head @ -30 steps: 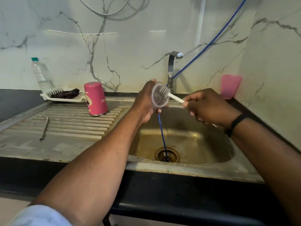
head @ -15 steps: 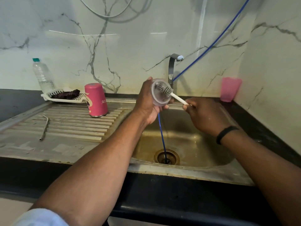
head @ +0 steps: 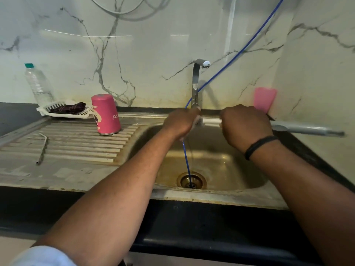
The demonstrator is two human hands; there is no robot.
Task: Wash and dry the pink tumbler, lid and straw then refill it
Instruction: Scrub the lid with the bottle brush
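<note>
Over the steel sink (head: 226, 166), left hand (head: 179, 122) grips the lid; right hand (head: 244, 125) grips the brush's round white handle (head: 211, 120).

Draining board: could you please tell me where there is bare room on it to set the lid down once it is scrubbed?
The ribbed stretch between the metal straw and the upturned pink tumbler is bare, as is the flat strip in front of the ribs, toward the counter edge. The back corner is crowded: the white tray holding the dark cloth, the bottle behind.
</note>
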